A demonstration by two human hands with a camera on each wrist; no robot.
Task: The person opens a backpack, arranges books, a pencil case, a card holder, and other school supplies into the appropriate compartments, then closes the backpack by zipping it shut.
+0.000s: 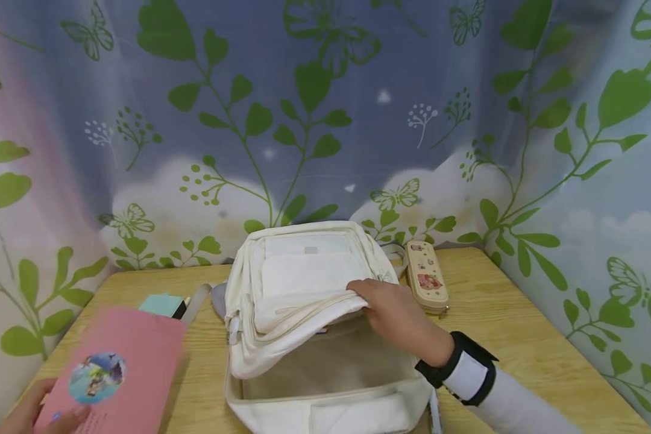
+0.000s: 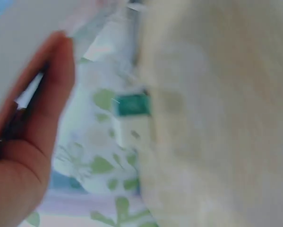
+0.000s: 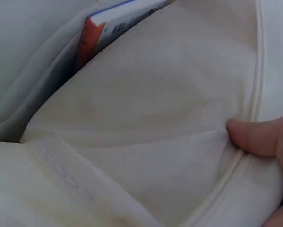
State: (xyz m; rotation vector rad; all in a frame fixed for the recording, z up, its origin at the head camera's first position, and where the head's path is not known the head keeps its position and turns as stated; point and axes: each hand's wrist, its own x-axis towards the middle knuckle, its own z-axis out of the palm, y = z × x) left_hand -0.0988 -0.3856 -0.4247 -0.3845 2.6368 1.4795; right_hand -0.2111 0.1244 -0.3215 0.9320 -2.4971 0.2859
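Fingers and thumb of the right hand (image 1: 393, 314) pinch the lifted flap edge of one white backpack (image 1: 309, 271), gaping open mid-table; those of the left hand (image 1: 27, 408) pinch one pink booklet (image 1: 141, 361), held left of the backpack and apart from it. One orange-edged book (image 3: 90, 40) shows inside the backpack. One cream pencil case (image 1: 427, 274) lies on the wooden table (image 1: 526, 337), just right of the backpack.

The left grip (image 2: 39, 125) holds a pale-sided booklet (image 2: 18, 47).
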